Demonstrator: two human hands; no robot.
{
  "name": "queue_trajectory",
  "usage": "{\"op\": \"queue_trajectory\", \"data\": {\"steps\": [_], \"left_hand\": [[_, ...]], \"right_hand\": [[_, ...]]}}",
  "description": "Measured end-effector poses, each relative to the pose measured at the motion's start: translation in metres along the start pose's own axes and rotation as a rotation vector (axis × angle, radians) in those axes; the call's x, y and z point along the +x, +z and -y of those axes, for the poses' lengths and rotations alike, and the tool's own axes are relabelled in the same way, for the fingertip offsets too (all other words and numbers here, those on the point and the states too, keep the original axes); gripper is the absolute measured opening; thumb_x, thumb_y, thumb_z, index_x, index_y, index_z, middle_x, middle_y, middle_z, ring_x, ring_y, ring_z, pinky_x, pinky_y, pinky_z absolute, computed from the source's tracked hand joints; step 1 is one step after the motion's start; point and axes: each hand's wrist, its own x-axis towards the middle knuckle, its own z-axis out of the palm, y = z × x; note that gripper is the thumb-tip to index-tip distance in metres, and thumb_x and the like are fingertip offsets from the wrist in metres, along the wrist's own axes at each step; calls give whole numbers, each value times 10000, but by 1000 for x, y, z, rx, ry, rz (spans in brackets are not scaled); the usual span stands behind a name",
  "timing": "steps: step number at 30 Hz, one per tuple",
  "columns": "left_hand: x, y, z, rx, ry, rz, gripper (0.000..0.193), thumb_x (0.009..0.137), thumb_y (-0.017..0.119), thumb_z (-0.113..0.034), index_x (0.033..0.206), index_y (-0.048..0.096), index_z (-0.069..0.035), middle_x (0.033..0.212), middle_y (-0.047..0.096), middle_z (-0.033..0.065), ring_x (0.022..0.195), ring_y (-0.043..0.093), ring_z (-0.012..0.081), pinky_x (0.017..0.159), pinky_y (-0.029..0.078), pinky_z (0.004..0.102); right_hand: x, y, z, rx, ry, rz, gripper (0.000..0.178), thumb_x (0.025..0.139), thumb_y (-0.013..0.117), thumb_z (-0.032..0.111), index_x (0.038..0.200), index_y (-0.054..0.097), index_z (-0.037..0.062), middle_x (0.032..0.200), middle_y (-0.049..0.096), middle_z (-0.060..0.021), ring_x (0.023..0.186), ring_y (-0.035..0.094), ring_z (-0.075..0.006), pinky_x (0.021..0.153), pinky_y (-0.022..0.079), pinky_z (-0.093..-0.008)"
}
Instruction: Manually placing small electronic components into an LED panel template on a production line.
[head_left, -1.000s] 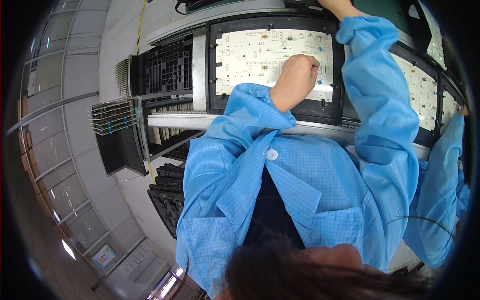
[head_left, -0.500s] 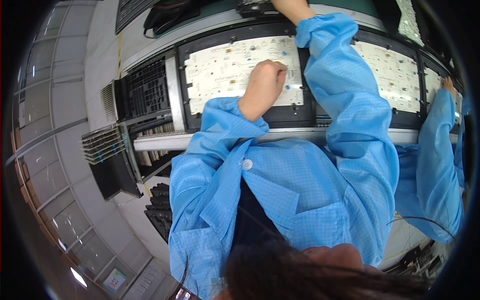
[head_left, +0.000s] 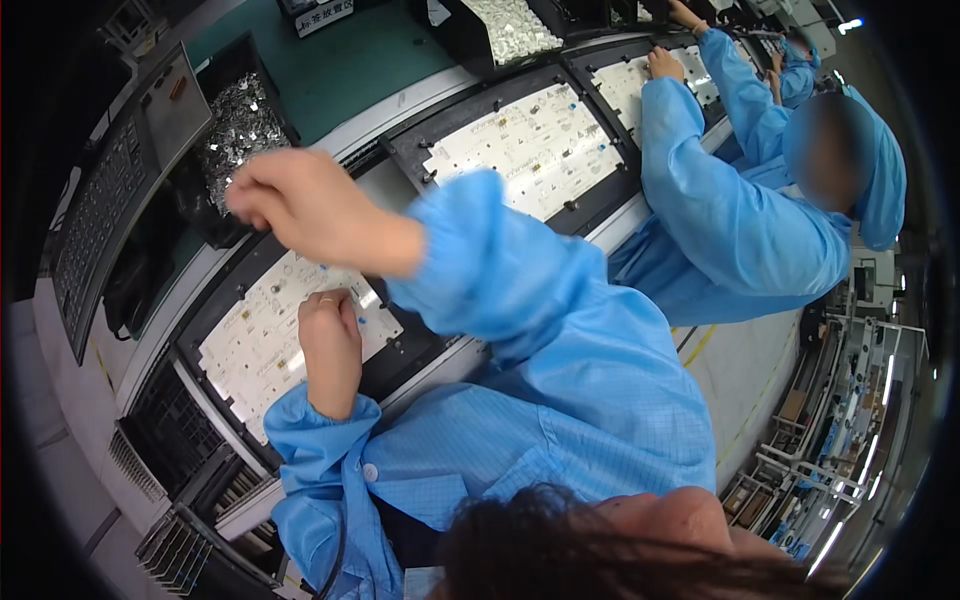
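Observation:
My left hand [head_left: 332, 350] is over the right part of a white circuit board panel [head_left: 250, 345], its fingers curled in a pinch. Whatever they hold, if anything, is hidden. The panel carries small components and lies in a black frame [head_left: 212, 305]. Raised above the panel's far side, my right hand [head_left: 305, 205] has its fingers bent inward and a little smeared by motion. Nothing can be made out in them. Just beyond that hand stands a black bin [head_left: 275, 95] heaped with small shiny metal parts [head_left: 235, 125].
A second framed panel [head_left: 530, 150] lies further right along the rail. Beside it a co-worker in blue [head_left: 740, 230] reaches over another panel. A keyboard [head_left: 100, 215] is at the left, and a tray of white pieces [head_left: 510, 30] at the back.
The view has swung to the right, bringing the co-workers and the metal parts bin into sight. My right hand has come back from the far edge to above the panel; my left stays over it.

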Motion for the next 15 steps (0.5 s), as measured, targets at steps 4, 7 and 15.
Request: {"op": "queue_trajectory", "data": {"steps": [4, 7, 15], "left_hand": [[7, -1, -5, 61, -11, 89, 215, 872, 585, -3, 1074, 644, 39, 980, 615, 225, 933, 566, 393, 819, 467, 446], [12, -7, -13, -34, -56, 93, 257, 887, 577, -5, 1135, 636, 31, 985, 612, 221, 947, 563, 396, 839, 465, 450], [-25, -21, -2, -533, -346, -438, 356, 1019, 372, -11, 1340, 524, 8, 1265, 601, 140, 689, 545, 55, 652, 441, 167]], "right_hand": [[-64, -52, 35, 141, 316, 64, 104, 947, 600, 67, 946, 660, -18, 756, 650, -56, 642, 585, -74, 560, 467, -227], [-105, -64, -1, 260, 601, -57, 101, 967, 575, 46, 978, 648, -24, 798, 660, -43, 686, 590, -64, 574, 475, -205], [-145, -60, -37, 140, 525, -140, 81, 990, 536, 39, 1011, 606, 6, 800, 624, -25, 723, 594, -66, 653, 505, -218]]}}
